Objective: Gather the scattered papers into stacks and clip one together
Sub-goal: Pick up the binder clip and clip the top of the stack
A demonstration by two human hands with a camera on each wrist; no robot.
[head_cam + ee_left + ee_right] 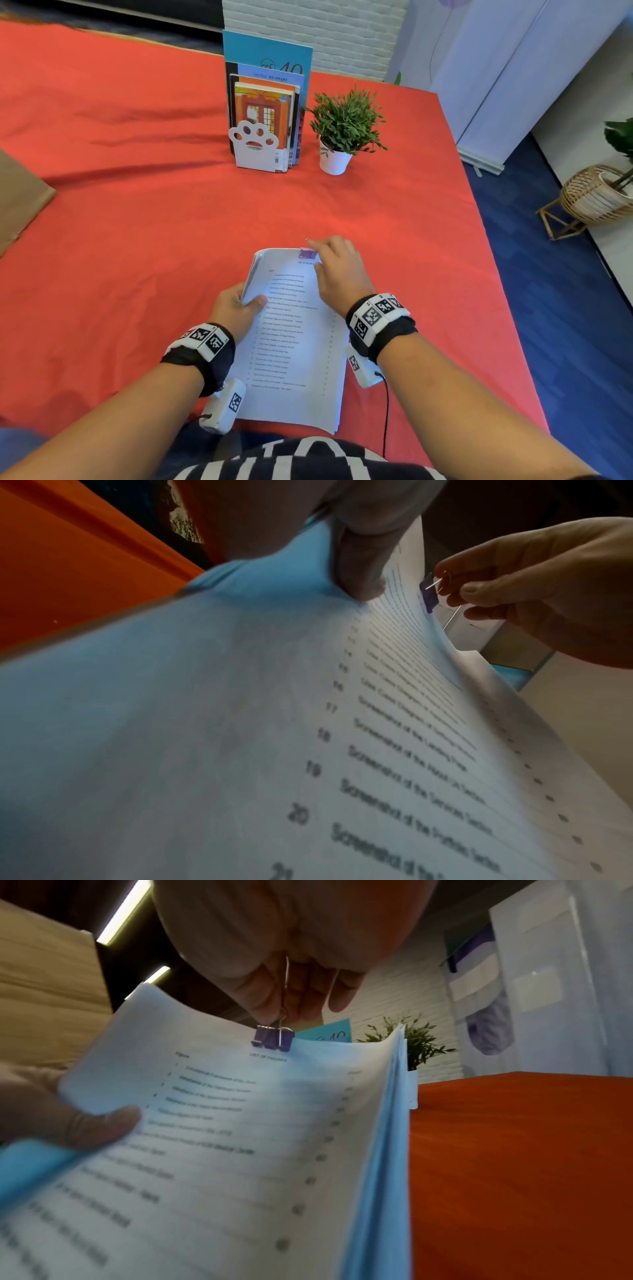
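A thick stack of printed papers [294, 346] lies lengthwise in front of me, its far end lifted off the red tablecloth [137, 212]. My left hand [248, 301] grips the stack's left edge, with the thumb [359, 569] on the top page. A purple binder clip [307, 254] is clamped on the middle of the far edge. My right hand [320, 250] pinches the clip's [273, 1039] upright wire handle between its fingertips [274, 999]. In the left wrist view the clip [428, 596] bites the page edge beside the right hand [534, 593].
A white paw-shaped bookend with upright books [262, 120] and a small potted plant [342, 137] stand at the back of the table. A brown cardboard piece [20, 202] lies at the left edge. The table's right edge drops to blue floor with a wicker basket [596, 195].
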